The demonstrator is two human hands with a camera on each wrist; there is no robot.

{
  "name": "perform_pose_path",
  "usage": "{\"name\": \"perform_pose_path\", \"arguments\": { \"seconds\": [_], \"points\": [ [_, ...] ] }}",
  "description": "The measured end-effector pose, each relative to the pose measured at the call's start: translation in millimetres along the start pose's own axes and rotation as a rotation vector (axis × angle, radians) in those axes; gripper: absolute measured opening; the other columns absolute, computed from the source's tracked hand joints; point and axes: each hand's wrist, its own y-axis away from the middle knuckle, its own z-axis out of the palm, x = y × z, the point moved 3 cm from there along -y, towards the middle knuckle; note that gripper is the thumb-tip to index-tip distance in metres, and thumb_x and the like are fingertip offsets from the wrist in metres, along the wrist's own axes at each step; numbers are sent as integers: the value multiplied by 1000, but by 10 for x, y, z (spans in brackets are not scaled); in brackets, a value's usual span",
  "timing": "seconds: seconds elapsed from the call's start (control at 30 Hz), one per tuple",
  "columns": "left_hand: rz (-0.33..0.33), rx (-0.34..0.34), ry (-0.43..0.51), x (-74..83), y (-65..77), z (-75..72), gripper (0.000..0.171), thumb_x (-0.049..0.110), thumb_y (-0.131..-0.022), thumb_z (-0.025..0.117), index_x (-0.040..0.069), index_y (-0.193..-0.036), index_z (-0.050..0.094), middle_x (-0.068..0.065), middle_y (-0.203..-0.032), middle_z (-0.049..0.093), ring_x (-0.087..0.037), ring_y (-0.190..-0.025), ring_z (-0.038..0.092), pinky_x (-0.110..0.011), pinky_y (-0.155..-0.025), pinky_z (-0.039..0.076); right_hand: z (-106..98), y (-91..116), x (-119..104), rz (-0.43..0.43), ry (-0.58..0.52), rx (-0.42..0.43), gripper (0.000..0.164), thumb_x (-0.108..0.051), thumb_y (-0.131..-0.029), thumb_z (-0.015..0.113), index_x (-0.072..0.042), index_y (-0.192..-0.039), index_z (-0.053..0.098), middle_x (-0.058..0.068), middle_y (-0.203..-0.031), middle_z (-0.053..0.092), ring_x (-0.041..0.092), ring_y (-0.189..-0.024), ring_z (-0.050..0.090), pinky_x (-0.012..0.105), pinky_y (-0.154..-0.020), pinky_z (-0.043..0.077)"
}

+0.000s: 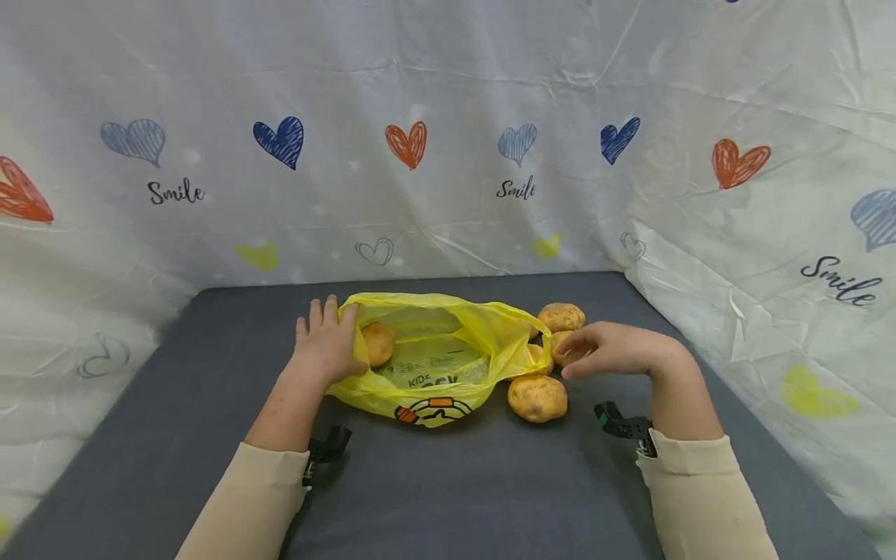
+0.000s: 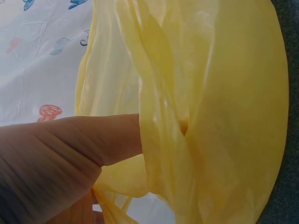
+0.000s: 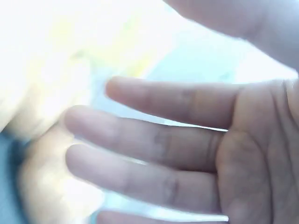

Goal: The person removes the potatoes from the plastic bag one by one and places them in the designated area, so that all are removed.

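A yellow plastic bag [image 1: 378,395] lies with its mouth spread, and one potato [image 1: 379,344] shows inside at the left. My left hand [image 1: 325,346] holds the bag's left rim; in the left wrist view the thumb [image 2: 112,137] passes behind the yellow film. Several potatoes lie right of the bag: one in front [image 1: 537,398], one at the back [image 1: 561,316], others between, partly covered by a bag handle and my fingers. Beside them is my right hand [image 1: 616,348], holding nothing. Its fingers [image 3: 154,142] stretch out in the right wrist view, with blurred potatoes [image 3: 58,182] beyond the tips.
Everything lies on a dark grey table [image 1: 448,498]. White sheeting [image 1: 462,225] printed with hearts hangs behind it and along both sides. A black wrist camera [image 1: 623,424] sits below my right hand, another [image 1: 329,447] below the left.
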Motion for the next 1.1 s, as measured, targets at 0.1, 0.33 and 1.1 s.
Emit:
{"name": "perform_pose_path", "arguments": {
  "seconds": [0.1,0.33,1.1],
  "points": [
    [0,2,8,11,-6,11,107,29,-83,87,1,-161,20,-36,-164,1,-57,-149,-5,-74,-116,3,19,8,-410,-117,93,119,52,-32,-98,71,-1,-138,62,6,-119,70,24,-109,66,41,-89,56],
    [-17,-8,-8,-37,34,-51,110,28,-83,88,2,-163,17,-36,-164,-2,-56,-149,-10,-73,-117,1,713,-1013,-1344,-199,215,203,52,-27,-98,71,-5,-144,58,11,-128,68,26,-116,65,40,-93,55],
    [-31,19,-12,61,113,-96,71,14,-103,56,6,-163,20,-31,-166,1,-52,-152,-4,-69,-119,6,1257,-1942,-1418,-14,311,341,83,-43,-81,81,-10,-151,50,11,-132,63,28,-104,64,48,-84,55]
  ]
}}
